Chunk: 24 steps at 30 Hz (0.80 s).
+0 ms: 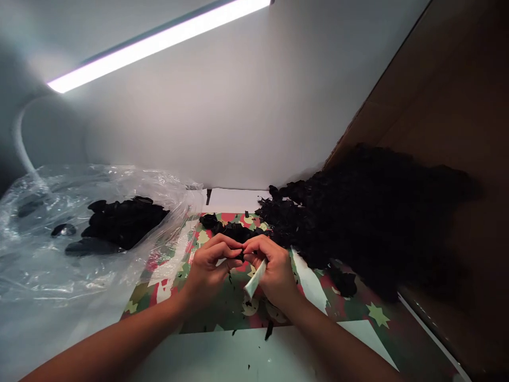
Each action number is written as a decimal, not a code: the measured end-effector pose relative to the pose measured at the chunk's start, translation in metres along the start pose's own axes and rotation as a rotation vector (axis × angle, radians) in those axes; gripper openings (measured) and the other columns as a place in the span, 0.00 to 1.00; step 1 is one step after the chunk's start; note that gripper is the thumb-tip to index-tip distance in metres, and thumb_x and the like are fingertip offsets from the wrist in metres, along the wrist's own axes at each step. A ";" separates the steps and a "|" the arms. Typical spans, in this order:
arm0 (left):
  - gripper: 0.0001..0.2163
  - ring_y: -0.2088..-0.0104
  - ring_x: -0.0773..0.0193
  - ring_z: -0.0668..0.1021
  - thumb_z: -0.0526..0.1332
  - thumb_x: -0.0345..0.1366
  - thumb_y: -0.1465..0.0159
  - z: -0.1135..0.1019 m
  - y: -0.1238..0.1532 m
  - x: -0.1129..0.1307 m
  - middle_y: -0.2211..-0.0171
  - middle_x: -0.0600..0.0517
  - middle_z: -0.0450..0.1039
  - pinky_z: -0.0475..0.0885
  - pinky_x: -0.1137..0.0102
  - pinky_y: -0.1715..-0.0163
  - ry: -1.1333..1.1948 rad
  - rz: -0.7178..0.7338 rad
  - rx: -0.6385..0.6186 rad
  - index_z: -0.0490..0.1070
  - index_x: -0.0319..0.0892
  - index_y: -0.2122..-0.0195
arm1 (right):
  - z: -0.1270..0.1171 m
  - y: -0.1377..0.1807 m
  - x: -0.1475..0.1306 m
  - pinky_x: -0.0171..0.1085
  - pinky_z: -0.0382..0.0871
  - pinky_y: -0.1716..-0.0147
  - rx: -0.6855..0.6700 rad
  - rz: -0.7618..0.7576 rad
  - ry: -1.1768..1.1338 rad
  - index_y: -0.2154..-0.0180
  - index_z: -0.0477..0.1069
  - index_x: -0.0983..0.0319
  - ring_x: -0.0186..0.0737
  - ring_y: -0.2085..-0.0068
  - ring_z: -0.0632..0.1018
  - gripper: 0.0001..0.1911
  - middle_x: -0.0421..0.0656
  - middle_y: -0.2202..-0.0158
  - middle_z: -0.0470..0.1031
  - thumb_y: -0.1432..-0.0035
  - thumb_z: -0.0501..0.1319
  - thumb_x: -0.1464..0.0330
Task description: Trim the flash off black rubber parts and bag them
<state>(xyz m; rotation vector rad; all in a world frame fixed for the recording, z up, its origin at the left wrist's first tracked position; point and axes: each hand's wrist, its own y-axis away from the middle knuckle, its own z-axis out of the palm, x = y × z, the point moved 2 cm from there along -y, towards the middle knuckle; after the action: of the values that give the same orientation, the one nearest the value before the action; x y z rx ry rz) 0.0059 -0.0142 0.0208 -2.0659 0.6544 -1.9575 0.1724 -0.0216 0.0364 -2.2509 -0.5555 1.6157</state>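
Note:
My left hand [210,262] and my right hand [272,268] meet over a patterned mat [222,313], fingers curled. Together they pinch a small black piece [239,256] between the fingertips. My right hand also carries a white stick-like tool [255,278] that slants down toward me. A small cluster of black pieces [226,228] lies on the mat just beyond my hands. A large heap of black scraps [366,212] rises at the right.
A clear plastic bag [59,254] with black pieces [119,223] inside lies at the left. A brown board [449,95] leans at the right, a white wall stands behind, and a lit strip lamp [159,40] hangs overhead. Black crumbs dot the mat.

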 end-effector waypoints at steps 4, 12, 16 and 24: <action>0.05 0.67 0.62 0.77 0.66 0.27 0.39 0.001 -0.002 -0.002 0.67 0.51 0.76 0.73 0.69 0.67 -0.013 -0.032 -0.019 0.75 0.42 0.71 | 0.005 0.004 -0.007 0.34 0.61 0.70 -0.035 -0.073 0.150 0.70 0.64 0.59 0.37 0.67 0.69 0.09 0.41 0.66 0.68 0.48 0.55 0.79; 0.07 0.68 0.64 0.74 0.66 0.35 0.36 -0.025 -0.021 -0.019 0.69 0.52 0.75 0.69 0.72 0.68 0.143 -0.098 0.229 0.71 0.41 0.70 | 0.006 0.014 -0.014 0.35 0.58 0.70 -0.146 -0.102 0.204 0.70 0.61 0.59 0.34 0.74 0.63 0.07 0.35 0.76 0.62 0.40 0.54 0.75; 0.07 0.67 0.63 0.76 0.67 0.34 0.36 -0.017 -0.014 -0.016 0.68 0.51 0.76 0.71 0.70 0.66 0.189 -0.061 0.147 0.70 0.42 0.70 | -0.004 0.000 0.006 0.35 0.62 0.69 -0.102 -0.033 0.215 0.69 0.70 0.60 0.36 0.70 0.71 0.09 0.39 0.71 0.71 0.35 0.57 0.73; 0.06 0.67 0.63 0.78 0.65 0.28 0.36 -0.011 -0.009 -0.014 0.70 0.53 0.73 0.73 0.70 0.67 0.158 -0.019 0.107 0.70 0.43 0.70 | 0.002 0.004 -0.012 0.35 0.70 0.70 0.006 -0.003 0.042 0.59 0.80 0.59 0.38 0.67 0.78 0.07 0.43 0.63 0.80 0.35 0.62 0.70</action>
<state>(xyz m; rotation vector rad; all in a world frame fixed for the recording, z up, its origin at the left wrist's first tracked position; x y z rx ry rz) -0.0036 0.0011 0.0137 -1.8761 0.5489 -2.1335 0.1671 -0.0305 0.0438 -2.2732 -0.5426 1.5626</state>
